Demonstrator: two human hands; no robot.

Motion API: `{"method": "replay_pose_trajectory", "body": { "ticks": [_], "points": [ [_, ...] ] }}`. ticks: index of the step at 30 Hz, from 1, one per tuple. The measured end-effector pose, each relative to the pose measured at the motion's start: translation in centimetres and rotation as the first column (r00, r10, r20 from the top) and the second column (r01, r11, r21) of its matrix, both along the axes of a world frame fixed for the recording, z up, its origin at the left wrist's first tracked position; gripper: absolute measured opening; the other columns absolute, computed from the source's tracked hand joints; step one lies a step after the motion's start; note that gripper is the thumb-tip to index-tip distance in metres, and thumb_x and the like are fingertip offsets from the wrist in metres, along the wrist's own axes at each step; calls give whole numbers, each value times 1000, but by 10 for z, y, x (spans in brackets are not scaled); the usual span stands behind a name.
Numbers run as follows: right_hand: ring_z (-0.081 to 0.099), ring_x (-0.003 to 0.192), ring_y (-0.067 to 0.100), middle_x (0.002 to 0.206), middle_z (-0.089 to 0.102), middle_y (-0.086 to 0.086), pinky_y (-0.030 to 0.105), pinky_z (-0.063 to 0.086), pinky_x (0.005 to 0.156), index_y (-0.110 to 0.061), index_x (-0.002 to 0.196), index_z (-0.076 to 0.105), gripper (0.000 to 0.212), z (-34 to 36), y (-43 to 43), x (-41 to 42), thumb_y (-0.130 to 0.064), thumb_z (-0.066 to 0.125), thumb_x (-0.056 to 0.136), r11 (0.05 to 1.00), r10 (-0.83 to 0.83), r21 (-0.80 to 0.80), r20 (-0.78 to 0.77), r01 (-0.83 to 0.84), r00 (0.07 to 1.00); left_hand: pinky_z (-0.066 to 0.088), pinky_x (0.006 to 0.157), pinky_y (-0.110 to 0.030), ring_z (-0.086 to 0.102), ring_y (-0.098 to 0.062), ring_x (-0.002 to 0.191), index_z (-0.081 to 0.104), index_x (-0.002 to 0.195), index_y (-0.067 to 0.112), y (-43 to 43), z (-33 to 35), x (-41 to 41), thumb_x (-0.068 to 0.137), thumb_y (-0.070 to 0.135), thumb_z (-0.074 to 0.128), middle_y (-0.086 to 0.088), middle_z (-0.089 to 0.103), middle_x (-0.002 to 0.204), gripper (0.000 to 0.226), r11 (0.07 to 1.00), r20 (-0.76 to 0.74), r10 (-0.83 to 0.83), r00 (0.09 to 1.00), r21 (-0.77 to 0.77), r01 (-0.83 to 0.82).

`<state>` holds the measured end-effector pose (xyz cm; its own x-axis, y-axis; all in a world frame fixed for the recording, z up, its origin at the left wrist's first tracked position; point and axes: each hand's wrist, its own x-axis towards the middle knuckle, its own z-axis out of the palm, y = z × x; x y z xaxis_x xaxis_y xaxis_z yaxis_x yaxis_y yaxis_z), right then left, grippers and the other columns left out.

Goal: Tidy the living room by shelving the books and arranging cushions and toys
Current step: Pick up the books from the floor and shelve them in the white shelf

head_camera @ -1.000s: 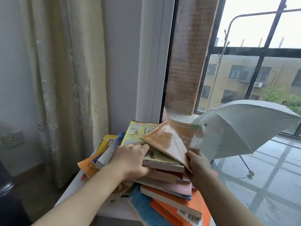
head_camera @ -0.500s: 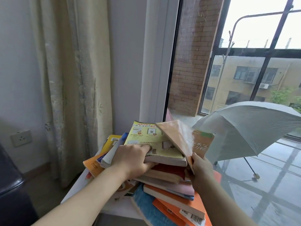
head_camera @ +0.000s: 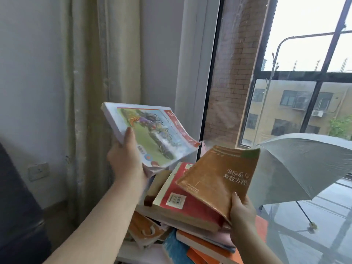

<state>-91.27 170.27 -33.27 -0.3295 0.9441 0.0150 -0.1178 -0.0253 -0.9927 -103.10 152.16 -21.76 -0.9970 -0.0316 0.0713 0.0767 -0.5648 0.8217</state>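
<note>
Closest to the camera are both bare forearms, reaching forward and up from the bottom edge. The left hand is raised about mid-frame with the wrist cocked back. It grips a picture book by its near corner, thumb flat on the colourful cover and the other fingers tucked underneath out of sight. That book is up in the air, clear of everything, tilted, with its far corner drooping and curling down.

The right hand sits lower and further right. It pinches the near edge of a brown book, thumb on top and fingers curled under. The brown book slopes up and away, and its low side is over a red book. Can't really tell if the two touch.

The red one tops a messy pile of books (orange, pink and blue ones sticking out at odd angles) on a white counter right below the hands.

Behind the pile on the left is a beige curtain, with a wall socket low on the wall next to it. A white window frame runs up the middle. Through the glass on the right there's an open grey umbrella resting on wet tiles. A brick wall is behind it and a yellowish building stands further off.
</note>
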Motion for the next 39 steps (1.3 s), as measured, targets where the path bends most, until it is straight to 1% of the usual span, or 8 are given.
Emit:
{"method": "replay_pose_trajectory", "body": {
  "ticks": [4,13,17,23,27,30,35,39],
  "points": [
    [51,64,17,78,57,-1,26,47,55,-16,112,60,27,9,21,6,-32,50,93,979,-183,-103,-63,176,981,56,53,-31,66,-21,62,56,108,17,6,-9,8,92,48,49,-6,64,85,35,898,282,-375,883,347,271],
    [52,69,16,100,56,4,16,44,39,-20,121,54,25,77,23,33,-20,41,100,969,-221,40,-290,243,931,51,47,-31,62,-28,79,54,123,7,61,-93,17,93,26,55,-13,63,102,35,862,616,-397,680,-5,507],
    [47,48,6,65,52,-5,14,37,39,-22,83,50,19,104,7,17,-19,41,99,993,-35,-117,-384,-11,923,55,47,-35,65,-31,78,58,112,7,47,-91,20,94,20,54,-16,68,96,23,760,564,-531,632,-14,650],
    [46,76,22,89,54,11,31,42,73,-3,105,47,23,52,-19,-25,-20,43,89,954,63,217,525,-206,849,53,49,-28,68,-20,65,64,90,6,9,-81,19,94,30,51,-9,70,74,28,337,554,-693,461,-317,887],
    [50,90,25,123,57,15,26,32,73,0,125,43,34,46,-28,-27,-15,40,95,922,32,237,741,-306,671,41,48,-21,58,-16,50,61,68,5,-8,-66,-3,93,46,46,-4,61,56,50,293,202,-380,903,-899,325],
    [57,102,29,117,60,13,26,34,72,-3,123,48,36,45,-22,-37,-24,41,94,925,14,223,790,-308,613,42,61,-26,60,-19,79,62,87,14,-3,-53,-19,94,47,42,-2,67,88,39,239,-221,-198,955,-956,-171],
    [58,84,22,97,62,5,28,40,66,-7,113,55,43,29,-19,-39,-42,44,91,912,26,234,787,-338,616,40,88,-29,54,-20,100,58,121,13,23,-65,-52,91,64,25,-3,61,115,68,-5,154,-450,879,-985,170],
    [61,82,20,92,65,4,29,46,66,-11,103,58,46,23,-17,-41,-53,45,89,888,14,261,807,-378,590,43,87,-31,57,-22,104,50,128,9,31,-72,-53,84,67,43,-6,61,116,73,104,271,-473,838,-928,359]
  ]
}}
